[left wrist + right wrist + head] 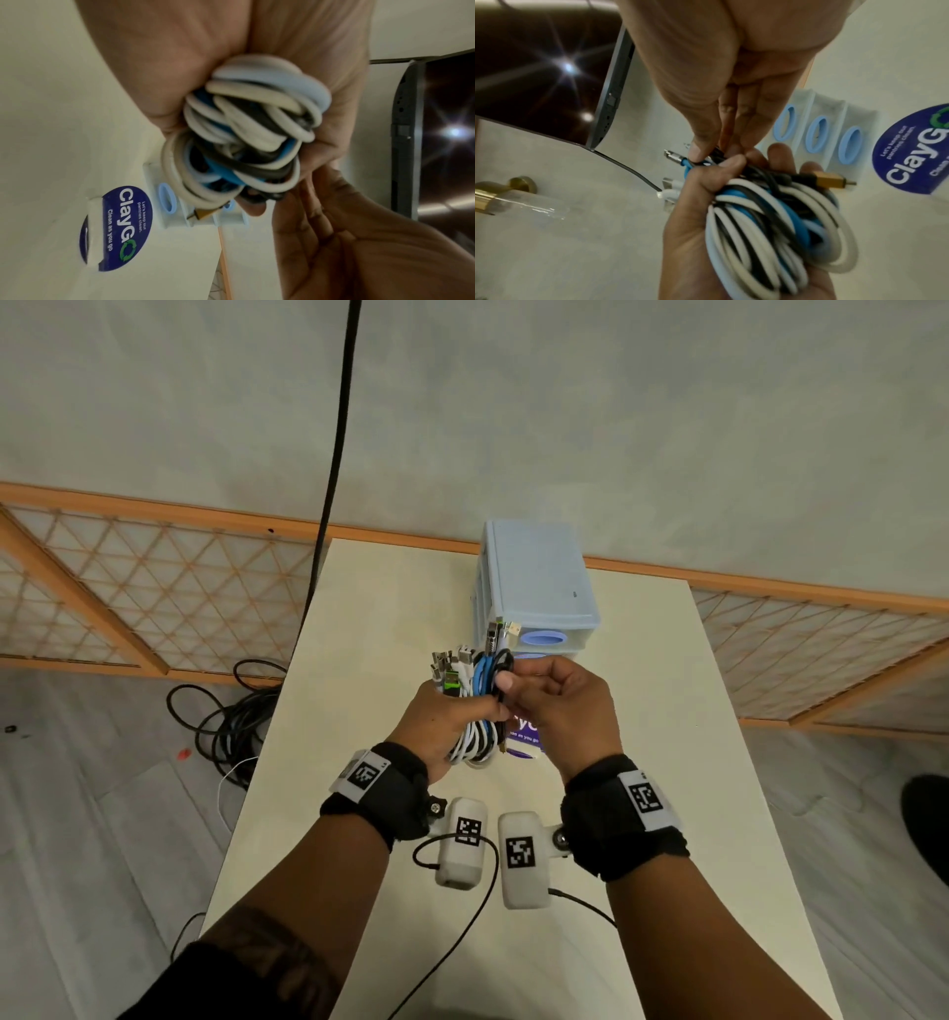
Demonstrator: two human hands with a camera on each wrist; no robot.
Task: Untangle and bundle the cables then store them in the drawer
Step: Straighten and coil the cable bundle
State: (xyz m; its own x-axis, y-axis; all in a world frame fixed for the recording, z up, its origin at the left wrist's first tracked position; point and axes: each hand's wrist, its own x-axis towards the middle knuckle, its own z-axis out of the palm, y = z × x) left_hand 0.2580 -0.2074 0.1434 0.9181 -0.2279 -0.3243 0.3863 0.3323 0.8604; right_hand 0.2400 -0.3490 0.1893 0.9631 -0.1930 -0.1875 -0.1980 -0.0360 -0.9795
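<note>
Hands: both up over the middle of the desk [390,618], close together, knuckles nearly touching
Left hand [445,717]: fist wrapped tight round the cable bundle [475,706], coiled loops of white, blue and black, plug ends fanning out the top
Right hand [560,706]: thumb and fingertips pinching a black cable [500,671] right at the top of the bundle, other fingers curled in
Bundle close up: the right wrist view shows a gold plug [830,179] poking out sideways and a silver plug [671,157] by the pinch
Drawer unit [539,577]: pale blue plastic, sits at the far side of the desk just behind the hands; three drawers with blue oval handles [816,137], look pushed in as far as I can tell
Sticker [120,227]: round, dark blue, on the desk under the hands
Floor: heap of dark cords [231,716] left of the desk
</note>
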